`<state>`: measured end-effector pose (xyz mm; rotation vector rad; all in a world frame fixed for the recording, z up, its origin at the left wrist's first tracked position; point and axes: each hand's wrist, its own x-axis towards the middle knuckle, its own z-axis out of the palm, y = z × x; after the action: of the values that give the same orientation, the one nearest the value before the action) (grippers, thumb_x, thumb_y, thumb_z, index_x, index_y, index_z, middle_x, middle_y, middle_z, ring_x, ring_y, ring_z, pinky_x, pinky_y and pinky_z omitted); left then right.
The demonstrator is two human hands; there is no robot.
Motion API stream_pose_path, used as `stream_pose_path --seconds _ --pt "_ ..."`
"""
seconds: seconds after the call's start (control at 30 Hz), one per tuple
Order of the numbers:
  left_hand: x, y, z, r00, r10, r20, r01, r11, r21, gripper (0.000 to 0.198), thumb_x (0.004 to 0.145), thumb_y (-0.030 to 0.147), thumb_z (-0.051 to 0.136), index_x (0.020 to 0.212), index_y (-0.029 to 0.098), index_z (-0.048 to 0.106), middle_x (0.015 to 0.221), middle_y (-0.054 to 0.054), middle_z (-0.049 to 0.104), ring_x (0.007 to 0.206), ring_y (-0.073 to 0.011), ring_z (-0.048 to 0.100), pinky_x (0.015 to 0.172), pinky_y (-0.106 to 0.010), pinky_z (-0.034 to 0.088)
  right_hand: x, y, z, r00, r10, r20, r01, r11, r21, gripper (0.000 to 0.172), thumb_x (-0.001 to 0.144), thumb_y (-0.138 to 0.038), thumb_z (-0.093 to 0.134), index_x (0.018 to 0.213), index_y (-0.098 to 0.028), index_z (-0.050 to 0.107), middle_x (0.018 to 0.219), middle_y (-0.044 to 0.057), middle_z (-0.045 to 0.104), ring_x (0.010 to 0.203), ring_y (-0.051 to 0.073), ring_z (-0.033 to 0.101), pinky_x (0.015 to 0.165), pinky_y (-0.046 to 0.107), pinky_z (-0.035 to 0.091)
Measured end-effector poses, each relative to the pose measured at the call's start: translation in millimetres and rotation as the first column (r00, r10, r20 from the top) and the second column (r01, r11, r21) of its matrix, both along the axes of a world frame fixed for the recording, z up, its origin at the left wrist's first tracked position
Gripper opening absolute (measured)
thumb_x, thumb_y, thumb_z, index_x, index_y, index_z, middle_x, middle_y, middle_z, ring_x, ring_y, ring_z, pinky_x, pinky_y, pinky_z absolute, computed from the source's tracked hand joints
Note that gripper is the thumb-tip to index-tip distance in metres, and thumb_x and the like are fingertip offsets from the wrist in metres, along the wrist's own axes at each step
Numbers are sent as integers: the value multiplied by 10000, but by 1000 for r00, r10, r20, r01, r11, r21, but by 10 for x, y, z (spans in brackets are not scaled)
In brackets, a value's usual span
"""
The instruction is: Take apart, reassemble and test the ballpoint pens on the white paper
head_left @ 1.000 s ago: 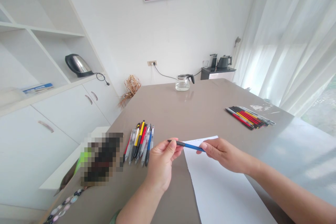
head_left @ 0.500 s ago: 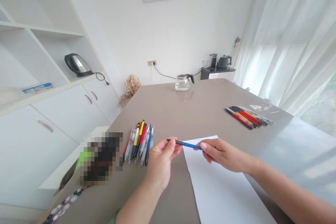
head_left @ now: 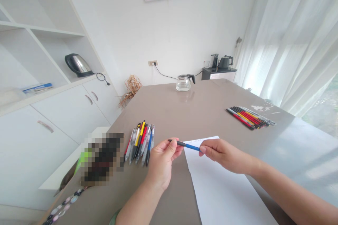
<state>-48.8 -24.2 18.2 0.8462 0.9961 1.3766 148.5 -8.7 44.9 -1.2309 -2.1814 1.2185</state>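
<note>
A blue pen (head_left: 192,146) with a black tip section is held up between both hands, above the far end of a white sheet of paper (head_left: 221,190). My left hand (head_left: 164,160) pinches its black end between thumb and fingers. The blue end is gripped by my right hand (head_left: 220,154), whose fingers hide that end. Small marks run along the paper's far edge, too faint to read. To the left of my left hand lies a bunch of mixed pens (head_left: 139,142) in black, red, yellow, blue and clear.
Farther right, a row of pens (head_left: 248,117) lies beside white scraps (head_left: 262,107) on the brown table (head_left: 169,112). A glass pot (head_left: 183,83) stands at the table's far edge. A beaded strap (head_left: 66,204) trails from a blurred-out object (head_left: 102,160) at the left edge.
My right hand has shifted slightly left along the blue end of the pen, covering a little more of it. My left hand stays in place.
</note>
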Motion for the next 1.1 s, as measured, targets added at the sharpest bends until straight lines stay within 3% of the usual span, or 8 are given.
stream_pose_path --seconds 0.1,0.23,0.33,0.53,0.67,0.8,0.93,1.1 --pt "-2 2 3 1000 0 1 0 1000 -2 207 714 307 597 828 134 608 811 -51 611 753 -139 588 740 -275 444 -2 4 -33 998 -50 -43 51 998 25 232 776 -412 449 793 -182 476 632 -30 404 544 78 349 469 195 298" --pt "-11 9 5 1000 5 14 -5 1000 -4 208 705 311 605 815 135 613 795 -50 614 748 -139 588 735 -273 444 8 6 -27 998 33 -62 -36 998 -45 299 793 -434 413 952 -185 461 622 -28 427 546 83 382 500 205 328" --pt "-14 6 8 1000 13 22 -12 1000 -7 216 692 315 615 811 134 620 801 -54 618 752 -144 589 737 -277 444 6 2 -10 999 41 -15 -42 998 -57 347 843 -429 282 839 -175 518 584 -26 401 522 80 359 494 210 320" --pt "-6 -7 6 1000 4 30 -3 1000 -9 234 675 317 630 820 132 627 773 -55 625 725 -142 592 728 -277 446 -13 -7 -21 997 -54 -49 55 998 16 245 736 -403 513 838 -189 451 649 -34 425 545 74 367 479 192 313" --pt "-7 -5 2 999 0 40 0 1000 -7 239 665 319 639 811 130 631 778 -59 627 733 -147 591 729 -281 447 -25 -17 7 997 56 -46 -60 996 -73 314 826 -429 337 935 -178 492 616 -14 465 548 88 403 530 218 349" --pt "-2 -3 -2 999 -9 33 9 1000 -9 256 661 326 641 823 127 632 791 -67 629 729 -150 592 725 -289 449 -24 -10 -22 1000 7 -6 -7 998 -54 287 823 -407 351 765 -171 503 620 -16 441 532 78 375 496 205 326" --pt "2 -7 -8 1000 -9 19 9 1000 -12 263 665 334 636 835 132 630 771 -61 630 724 -148 592 725 -291 449 -34 -8 -39 1000 -11 -27 11 1000 -2 280 752 -442 475 842 -177 476 647 -27 418 548 75 362 487 195 315" --pt "3 -7 -12 1000 -11 27 12 1000 -26 264 658 334 643 828 132 633 785 -64 632 731 -152 593 724 -290 450 -52 -20 1 1000 10 -25 -12 997 -75 410 844 -456 249 831 -163 535 614 -5 441 534 84 385 509 216 342"
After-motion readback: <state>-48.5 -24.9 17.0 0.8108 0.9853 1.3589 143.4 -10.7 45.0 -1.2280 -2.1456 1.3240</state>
